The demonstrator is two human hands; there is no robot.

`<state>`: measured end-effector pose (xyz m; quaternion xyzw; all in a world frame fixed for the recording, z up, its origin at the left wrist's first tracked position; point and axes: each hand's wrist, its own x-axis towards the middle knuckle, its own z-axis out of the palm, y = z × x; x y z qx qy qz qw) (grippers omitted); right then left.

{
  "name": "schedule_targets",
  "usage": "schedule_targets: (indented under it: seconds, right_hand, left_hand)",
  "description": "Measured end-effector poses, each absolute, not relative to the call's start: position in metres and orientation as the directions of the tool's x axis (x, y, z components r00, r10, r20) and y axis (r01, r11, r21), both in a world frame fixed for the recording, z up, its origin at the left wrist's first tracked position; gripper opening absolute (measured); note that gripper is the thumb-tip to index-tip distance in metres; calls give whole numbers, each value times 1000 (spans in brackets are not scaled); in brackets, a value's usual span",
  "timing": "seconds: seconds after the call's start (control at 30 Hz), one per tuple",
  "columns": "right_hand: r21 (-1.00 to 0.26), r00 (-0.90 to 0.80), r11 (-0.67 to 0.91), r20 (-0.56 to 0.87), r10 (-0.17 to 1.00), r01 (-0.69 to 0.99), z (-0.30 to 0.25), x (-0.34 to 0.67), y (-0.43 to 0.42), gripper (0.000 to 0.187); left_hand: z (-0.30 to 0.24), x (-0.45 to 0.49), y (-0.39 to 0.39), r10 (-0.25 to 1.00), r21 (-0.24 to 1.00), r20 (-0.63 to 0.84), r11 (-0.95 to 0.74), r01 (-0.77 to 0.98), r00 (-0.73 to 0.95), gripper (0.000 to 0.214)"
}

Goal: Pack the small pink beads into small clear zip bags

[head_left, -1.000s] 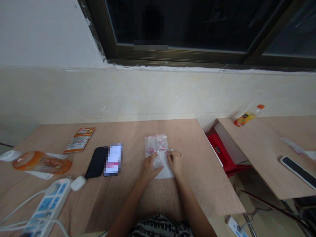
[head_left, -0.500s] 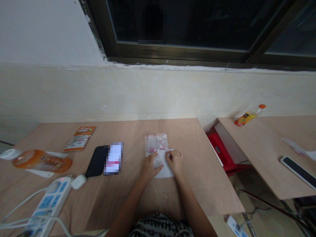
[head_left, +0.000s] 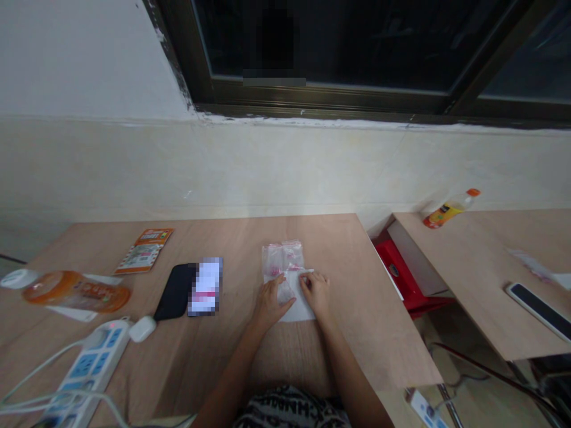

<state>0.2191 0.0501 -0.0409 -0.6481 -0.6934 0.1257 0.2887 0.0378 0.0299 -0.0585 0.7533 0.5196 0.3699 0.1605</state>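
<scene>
A sheet of white paper (head_left: 297, 313) lies flat on the wooden table in front of me. Clear plastic zip bags (head_left: 282, 257) with pinkish-red marks lie at its far edge, and one small clear bag (head_left: 285, 291) rests on the paper. My left hand (head_left: 270, 303) lies over the paper's left side, thumb apart from the fingers, touching the small bag. Over the right edge of the paper is my right hand (head_left: 317, 291), its thumb and fingertips pressed together near the upper corner. Whatever those fingertips pinch is too small to make out.
To the left lie a lit phone (head_left: 205, 286), a black case (head_left: 175, 291), an orange packet (head_left: 145, 251), an orange drink bottle (head_left: 75, 291) on its side and a power strip (head_left: 91, 368) with cables. Across a gap, a second table (head_left: 482, 279) holds another bottle (head_left: 450, 209).
</scene>
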Motion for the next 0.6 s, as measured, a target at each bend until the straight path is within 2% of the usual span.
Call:
schedule_targets:
  seconds: [0.23, 0.37, 0.5, 0.6]
  right_hand:
    - [-702, -25, 176, 220, 975, 690, -43, 218, 51, 23]
    - [-802, -130, 226, 185, 974, 553, -41, 211, 50, 26]
    - [-776, -223, 256, 152, 963, 576, -33, 205, 43, 28]
    - [-726, -243, 266, 140, 960, 634, -25, 206, 38, 22]
  left_hand:
    - [-57, 38, 30, 888, 605, 417, -431, 669, 195, 74]
    - [-57, 38, 30, 883, 592, 423, -440, 675, 204, 74]
    - [-59, 38, 30, 889, 602, 416, -428, 674, 192, 71]
    - [-60, 39, 30, 889, 618, 431, -415, 667, 153, 67]
